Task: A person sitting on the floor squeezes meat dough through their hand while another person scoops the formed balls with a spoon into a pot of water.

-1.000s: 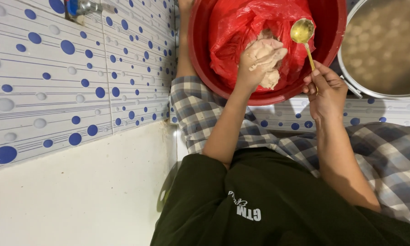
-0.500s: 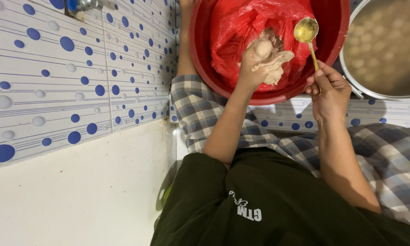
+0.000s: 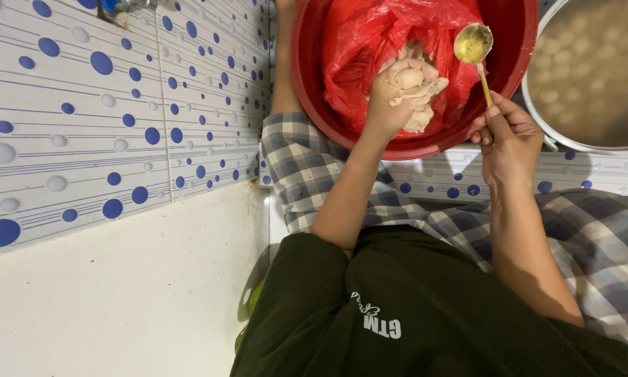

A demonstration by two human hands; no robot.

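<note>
Left hand point(image 3: 391, 105) clenched on sticky paste point(image 3: 415, 87) over the red bowl point(image 3: 307, 77), right fingers point(image 3: 499, 122) pinching a spoon point(image 3: 473, 45) upper right; paste could easily squeeze out and drop.

White wall tiles point(image 3: 84, 126) with blue dots on the left, a metal tap point(image 3: 122, 8) at top. A steel pot point(image 3: 593, 70) of pale liquid at upper right. Checked cloth point(image 3: 307, 167) below.
</note>
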